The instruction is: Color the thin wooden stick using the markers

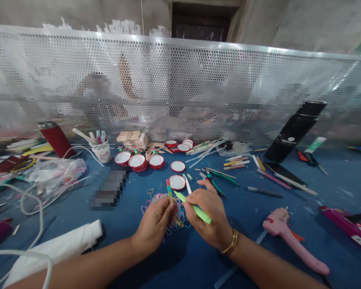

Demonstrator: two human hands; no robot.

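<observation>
My left hand point(155, 225) is closed on a multicoloured craft stick point(169, 190) that stands upright between its fingers. My right hand point(206, 214) is closed around a light green stick point(195, 208), which slants from upper left to lower right and meets the other stick near my fingertips. Both hands hover over a loose pile of coloured rubber bands point(161, 199) on the blue table point(186, 257). A gold bracelet point(231, 242) sits on my right wrist.
Red-rimmed round lids point(177, 182) lie just beyond my hands, with several more further back. A pink glue gun point(289, 237) lies at the right. Green-handled pliers point(216, 182), a black bottle point(295, 130), a red flask point(55, 138), a cup of sticks point(101, 150) and a perforated metal screen point(180, 88) surround the area.
</observation>
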